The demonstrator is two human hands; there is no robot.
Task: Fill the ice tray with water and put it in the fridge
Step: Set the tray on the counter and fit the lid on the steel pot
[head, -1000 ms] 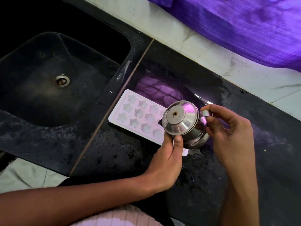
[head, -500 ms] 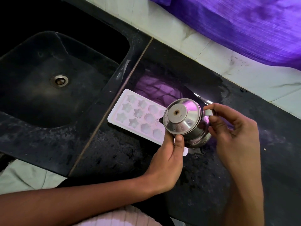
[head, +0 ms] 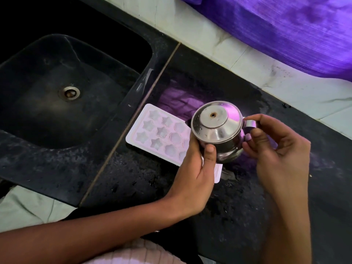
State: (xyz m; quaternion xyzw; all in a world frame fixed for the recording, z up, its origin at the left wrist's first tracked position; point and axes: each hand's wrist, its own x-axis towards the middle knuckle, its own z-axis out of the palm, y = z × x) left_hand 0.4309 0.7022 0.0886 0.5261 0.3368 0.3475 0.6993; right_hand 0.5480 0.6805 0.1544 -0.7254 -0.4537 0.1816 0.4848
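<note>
White ice tray (head: pixel 152 130) (star-patterned), silver jug (head: pixel 219 130), black counter (head: pixel 142 187), purple cloth (head: pixel 285 31).

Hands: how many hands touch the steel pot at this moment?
2. The left hand grips the steel pot from the near side; the right hand pinches its handle.

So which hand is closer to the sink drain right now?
Left. The left hand grips the steel pot's near side over the ice tray, on the side toward the drain. The right hand holds the pot's handle, farther away.
</note>
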